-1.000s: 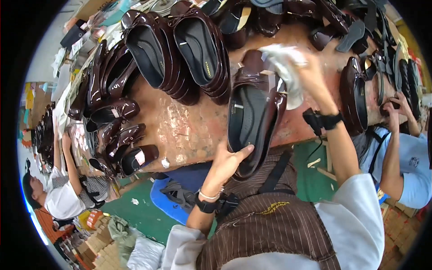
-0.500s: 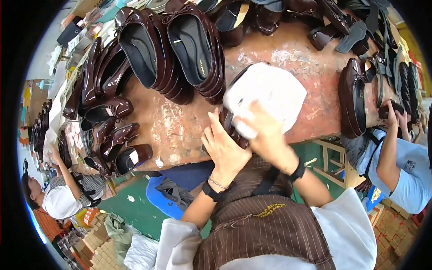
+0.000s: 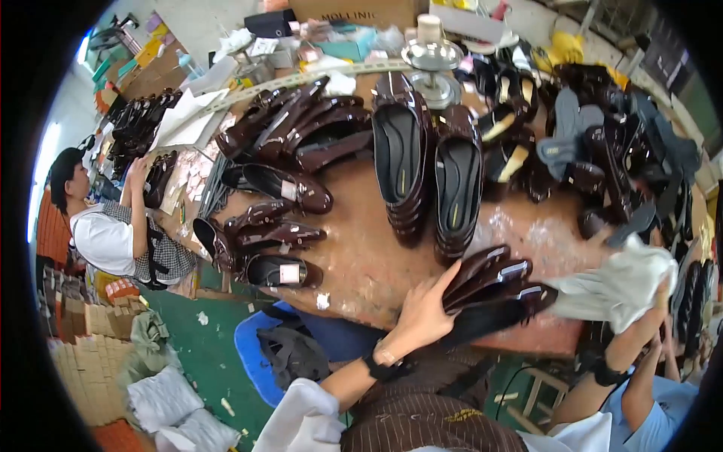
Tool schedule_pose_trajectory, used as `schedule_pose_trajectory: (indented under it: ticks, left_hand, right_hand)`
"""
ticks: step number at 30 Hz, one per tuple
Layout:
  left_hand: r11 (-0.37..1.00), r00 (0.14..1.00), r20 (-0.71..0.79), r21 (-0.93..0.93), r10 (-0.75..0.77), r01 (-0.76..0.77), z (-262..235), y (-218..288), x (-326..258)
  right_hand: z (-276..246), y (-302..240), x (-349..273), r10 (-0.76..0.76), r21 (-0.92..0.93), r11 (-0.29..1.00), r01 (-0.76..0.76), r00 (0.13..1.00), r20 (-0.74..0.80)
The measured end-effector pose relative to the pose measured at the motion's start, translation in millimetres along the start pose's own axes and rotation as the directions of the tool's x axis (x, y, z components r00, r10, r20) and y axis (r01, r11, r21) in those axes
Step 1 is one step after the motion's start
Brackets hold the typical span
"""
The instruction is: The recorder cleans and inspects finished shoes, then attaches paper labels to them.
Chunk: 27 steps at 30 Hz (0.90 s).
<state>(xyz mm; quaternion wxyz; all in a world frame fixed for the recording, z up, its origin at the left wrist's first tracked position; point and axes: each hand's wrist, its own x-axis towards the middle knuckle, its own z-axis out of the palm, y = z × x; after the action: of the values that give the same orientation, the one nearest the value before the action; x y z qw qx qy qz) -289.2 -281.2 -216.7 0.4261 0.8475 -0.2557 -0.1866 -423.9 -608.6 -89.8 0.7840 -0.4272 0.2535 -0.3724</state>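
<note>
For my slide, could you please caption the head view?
Left hand holds dark glossy shoes at the table edge; right hand grips a white cloth.

2 hands [image 3: 425,320], 1 white cloth [image 3: 617,290], 1 blue stool [image 3: 252,354]

Two stacks of dark brown shoes [image 3: 425,177] are seen side by side at mid bench [image 3: 361,256], with a fan of glossy brown shoes [image 3: 301,128] to their left and loose pairs [image 3: 263,241] near the front edge. A metal dish [image 3: 431,56] and a roll are set at the far side, dark shoes and insoles [image 3: 602,143] piled to the right. A co-worker in a white shirt [image 3: 105,233] is seated at the left, a blue stool [image 3: 263,346] and white bags [image 3: 162,399] on the green floor.
</note>
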Motion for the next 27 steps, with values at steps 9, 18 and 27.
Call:
schedule_pose_trajectory:
  ticks: [9, 18, 27]
  left_hand:
    - [0.551, 0.963, -0.072, -0.83, -0.259, 0.087, -99.4, -28.5, -99.0]
    - [0.679, 0.657, -0.629, -0.695, -0.416, -0.236, -116.1, -79.9, -3.6]
    - [0.947, 0.878, -0.37, -0.222, -0.304, 0.234, -147.2, -93.0, 0.5]
  right_hand:
    - [211.1, -2.9, 129.5, -0.365, 0.127, 0.93, 0.344, 0.836, 0.41]
    - [408.7, 80.2, 179.5, -0.672, -0.114, 0.321, 0.94, 0.311, 0.672]
    - [333.9, 182.3, 130.7, 0.014, -0.33, 0.066, 0.942, 0.33, 0.944]
